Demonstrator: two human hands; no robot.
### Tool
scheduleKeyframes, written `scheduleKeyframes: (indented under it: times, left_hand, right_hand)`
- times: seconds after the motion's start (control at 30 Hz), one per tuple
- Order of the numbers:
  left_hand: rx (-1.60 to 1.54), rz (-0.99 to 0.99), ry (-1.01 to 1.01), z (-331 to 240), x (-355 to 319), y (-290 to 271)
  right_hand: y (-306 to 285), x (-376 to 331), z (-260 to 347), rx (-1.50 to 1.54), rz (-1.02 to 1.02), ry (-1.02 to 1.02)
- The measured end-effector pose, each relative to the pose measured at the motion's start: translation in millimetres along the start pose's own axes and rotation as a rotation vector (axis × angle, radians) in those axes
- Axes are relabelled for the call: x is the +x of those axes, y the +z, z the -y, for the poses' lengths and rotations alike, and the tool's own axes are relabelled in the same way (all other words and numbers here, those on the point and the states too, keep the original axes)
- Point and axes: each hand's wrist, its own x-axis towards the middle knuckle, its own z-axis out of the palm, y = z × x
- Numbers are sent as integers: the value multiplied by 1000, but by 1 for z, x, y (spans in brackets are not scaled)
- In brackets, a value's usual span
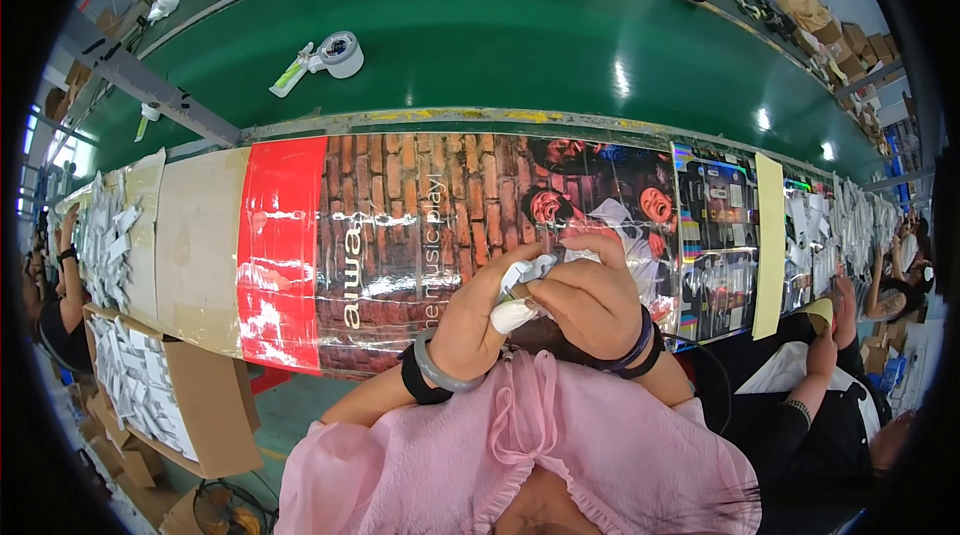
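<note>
Close in front of my chest, both hands meet around a small white plastic piece (528, 273). My left hand (468, 323) is closed on it from the left, with a white wrap on the thumb. Curled fingers of my right hand (588, 300) pinch the same piece from the other side and hide part of it, so its exact kind does not show. Under the hands lies a glossy printed sheet (400, 205) with a brick-wall picture, covering the bench.
Beyond the bench runs a green conveyor belt (480, 45) carrying a white round-headed device (343, 57) with a handle. White parts (108, 240) are heaped at left, above a carton (210, 405) of similar parts. A co-worker's arm (822, 360) is at right; a metal post (160, 85) rises at left.
</note>
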Motion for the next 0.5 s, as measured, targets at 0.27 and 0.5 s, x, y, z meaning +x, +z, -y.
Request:
scheduleKeyframes:
  times: [0.27, 0.5]
  left_hand:
    - [85, -22, 142, -1, 2, 2]
    - [-31, -34, -26, -2, -2, 8]
  right_hand:
    - [1, -4, 6, -6, -67, -13]
    - [9, -6, 13, -12, -133, 30]
